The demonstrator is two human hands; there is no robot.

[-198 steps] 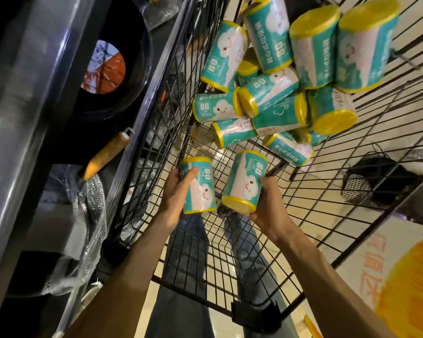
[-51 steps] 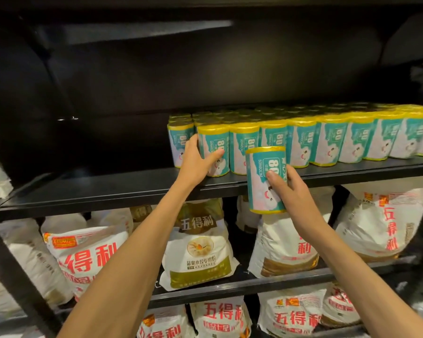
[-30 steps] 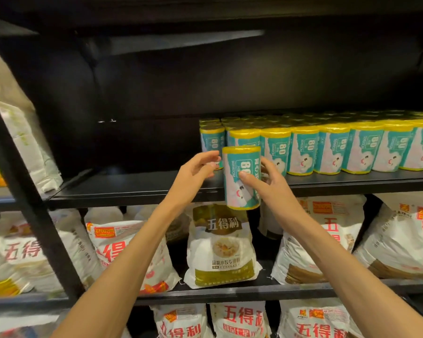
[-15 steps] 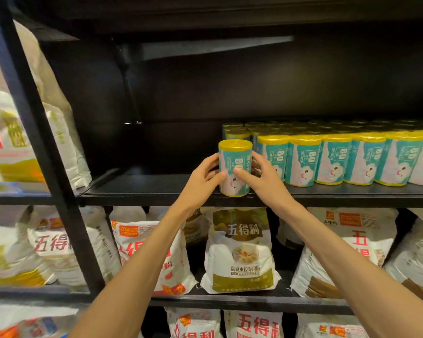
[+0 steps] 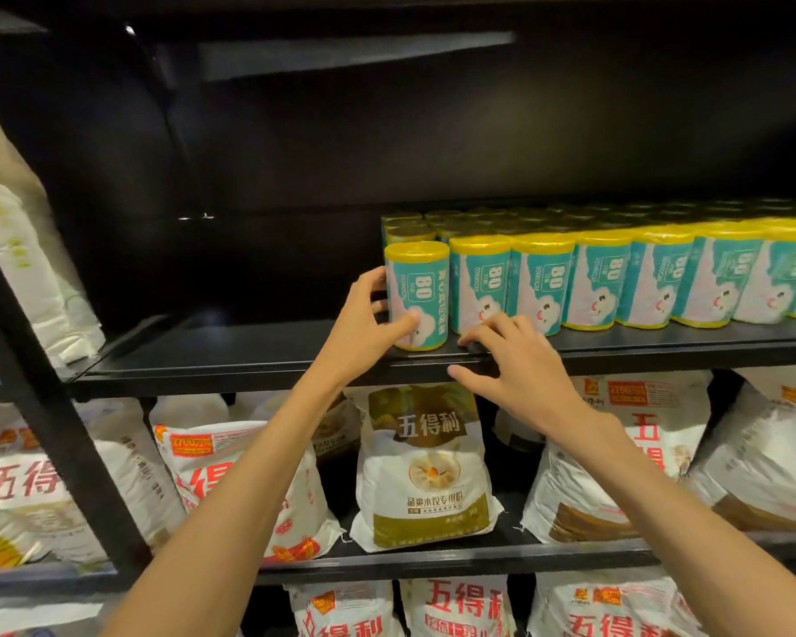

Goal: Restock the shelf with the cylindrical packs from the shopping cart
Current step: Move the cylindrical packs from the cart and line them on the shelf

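A: What bounds the scene, from the largest element down?

B: A black shelf point(image 5: 258, 356) spans the view. Its front lip runs level across the middle. A dark upright post point(image 5: 42, 406) closes the left side. Between that post and the row of packs point(image 5: 639, 278) the shelf surface lies bare, an open stretch to the left of the stock. Dark open height stands above the yellow caps. On the tier below, white flour bags point(image 5: 426, 471) stand side by side.

A: Where is the end pack?

B: The end pack point(image 5: 417, 294) stands upright on the shelf near the front lip, at the left end of the front row, just beside its neighbour.

A: How is the left hand posed?

B: The left hand point(image 5: 364, 324) reaches up from below the lip. Its fingers curl round the pack's left side and its thumb presses the front near the base: a partial wrap that holds the pack.

A: And the right hand?

B: The right hand point(image 5: 515, 365) lies palm down at the lip, fingers spread and slightly bent, tips close to the base of the neighbouring pack. It holds nothing.
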